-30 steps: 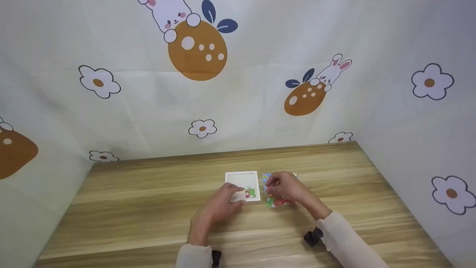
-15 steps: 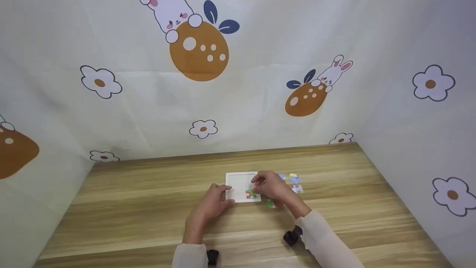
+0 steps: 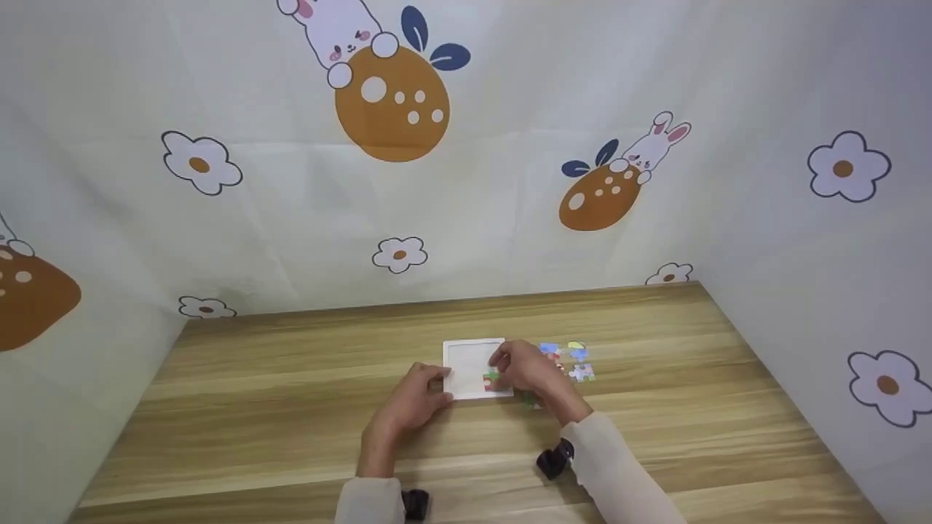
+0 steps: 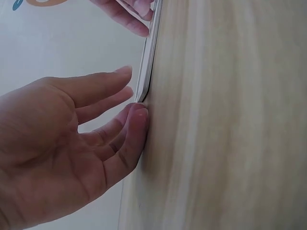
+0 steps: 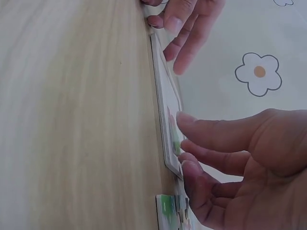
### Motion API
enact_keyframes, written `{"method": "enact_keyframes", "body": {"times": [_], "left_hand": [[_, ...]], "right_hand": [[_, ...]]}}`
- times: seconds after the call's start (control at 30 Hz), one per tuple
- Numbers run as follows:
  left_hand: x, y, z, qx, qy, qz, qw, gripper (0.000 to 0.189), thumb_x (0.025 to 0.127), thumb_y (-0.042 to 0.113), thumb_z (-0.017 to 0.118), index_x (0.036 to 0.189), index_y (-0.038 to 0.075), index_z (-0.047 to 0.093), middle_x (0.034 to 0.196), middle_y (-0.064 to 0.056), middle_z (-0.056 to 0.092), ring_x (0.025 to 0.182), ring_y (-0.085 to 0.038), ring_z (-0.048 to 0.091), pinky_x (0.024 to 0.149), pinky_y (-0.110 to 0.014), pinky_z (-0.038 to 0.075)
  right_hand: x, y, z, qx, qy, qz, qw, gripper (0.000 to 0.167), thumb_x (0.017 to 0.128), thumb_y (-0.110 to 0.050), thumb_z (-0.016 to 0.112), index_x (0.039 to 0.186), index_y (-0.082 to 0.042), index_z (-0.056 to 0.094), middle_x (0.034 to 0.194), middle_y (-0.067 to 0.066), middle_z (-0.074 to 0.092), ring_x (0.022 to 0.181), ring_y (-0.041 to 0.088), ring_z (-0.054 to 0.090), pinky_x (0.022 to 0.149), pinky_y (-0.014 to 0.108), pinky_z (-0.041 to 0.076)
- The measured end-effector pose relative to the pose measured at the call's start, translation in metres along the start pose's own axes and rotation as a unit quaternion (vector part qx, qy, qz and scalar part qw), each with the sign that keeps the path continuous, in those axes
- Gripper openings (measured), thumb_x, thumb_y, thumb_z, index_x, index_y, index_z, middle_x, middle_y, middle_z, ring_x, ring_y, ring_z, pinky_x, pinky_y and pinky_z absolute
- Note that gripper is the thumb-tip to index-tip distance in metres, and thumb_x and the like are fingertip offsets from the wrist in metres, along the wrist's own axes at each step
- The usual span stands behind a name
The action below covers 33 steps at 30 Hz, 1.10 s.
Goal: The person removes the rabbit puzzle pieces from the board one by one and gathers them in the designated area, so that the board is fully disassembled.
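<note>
A white square puzzle tray [image 3: 466, 364] lies on the wooden table with red and green puzzle pieces [image 3: 489, 382] in its lower right corner. My left hand [image 3: 409, 400] rests its fingertips along the tray's left edge, and in the left wrist view loosely bent fingers [image 4: 136, 122] meet the tray corner. Over the tray's right side is my right hand [image 3: 533, 370], fingertips right at the pieces. The right wrist view has its thumb [image 5: 211, 132] and fingers apart around a flat green piece [image 5: 176, 143] in the tray. The palm hides part of the tray's right rim.
Loose puzzle pieces [image 3: 580, 354] lie right of the tray, partly behind my right hand and wrist. A patterned cloth [image 3: 502, 204] with rabbits and flowers hangs behind the table and along its sides.
My right hand has moved left from the loose pieces to the tray's lower right corner. My left hand has drawn back from inside the tray to its left edge.
</note>
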<state>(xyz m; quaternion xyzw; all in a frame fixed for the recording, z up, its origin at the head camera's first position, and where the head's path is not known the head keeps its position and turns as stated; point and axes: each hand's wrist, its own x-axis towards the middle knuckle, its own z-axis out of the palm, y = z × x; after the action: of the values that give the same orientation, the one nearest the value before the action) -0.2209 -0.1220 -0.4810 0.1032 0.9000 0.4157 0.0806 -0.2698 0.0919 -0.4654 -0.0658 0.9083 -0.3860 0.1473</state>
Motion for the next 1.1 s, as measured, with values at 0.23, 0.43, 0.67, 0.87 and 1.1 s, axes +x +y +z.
{"method": "enact_keyframes", "body": {"times": [0.23,0.43,0.67,0.87,1.1], "left_hand": [[0.003,0.003,0.002,-0.01,0.011,-0.044,0.9989,0.04,0.093,0.003,0.067,0.132,-0.002,0.061,0.123,-0.019,0.055,0.115,-0.029,0.054,0.113,-0.054,0.039],[0.008,0.005,0.001,0.0,0.005,-0.05,0.9988,0.041,0.09,-0.001,0.069,0.131,-0.001,0.062,0.119,-0.017,0.056,0.106,-0.027,0.051,0.108,-0.051,0.042],[0.012,0.003,0.0,-0.011,0.005,-0.043,0.999,0.036,0.09,-0.002,0.068,0.126,-0.001,0.065,0.119,-0.018,0.059,0.104,-0.027,0.053,0.099,-0.047,0.047],[0.012,0.002,0.0,-0.017,0.015,-0.021,0.9995,0.033,0.087,-0.005,0.07,0.12,-0.004,0.066,0.115,-0.02,0.062,0.103,-0.027,0.055,0.1,-0.049,0.048],[0.013,0.002,0.001,-0.031,0.009,-0.051,0.9982,0.034,0.088,-0.003,0.07,0.121,0.0,0.066,0.11,-0.017,0.065,0.093,-0.023,0.059,0.076,-0.035,0.053]], "right_hand": [[0.002,0.0,0.003,0.023,0.01,0.0,0.9997,0.031,0.074,0.008,0.079,0.101,-0.003,0.071,0.096,0.009,0.067,0.086,0.019,0.061,0.074,0.03,0.053],[0.003,0.001,0.002,0.029,0.006,0.002,0.9996,0.027,0.075,0.008,0.077,0.098,-0.004,0.071,0.094,0.008,0.066,0.083,0.019,0.059,0.073,0.028,0.052],[0.002,0.003,0.002,0.032,0.004,-0.008,0.9994,0.027,0.075,0.009,0.076,0.098,-0.004,0.071,0.093,0.007,0.066,0.082,0.018,0.059,0.072,0.027,0.052],[0.001,0.004,0.002,0.032,0.002,-0.018,0.9993,0.026,0.075,0.01,0.075,0.097,-0.002,0.07,0.092,0.007,0.067,0.083,0.018,0.059,0.072,0.026,0.052],[0.001,0.003,0.001,0.032,0.003,-0.005,0.9995,0.027,0.076,0.01,0.075,0.098,-0.004,0.07,0.095,0.008,0.067,0.085,0.019,0.061,0.074,0.028,0.054]]}}
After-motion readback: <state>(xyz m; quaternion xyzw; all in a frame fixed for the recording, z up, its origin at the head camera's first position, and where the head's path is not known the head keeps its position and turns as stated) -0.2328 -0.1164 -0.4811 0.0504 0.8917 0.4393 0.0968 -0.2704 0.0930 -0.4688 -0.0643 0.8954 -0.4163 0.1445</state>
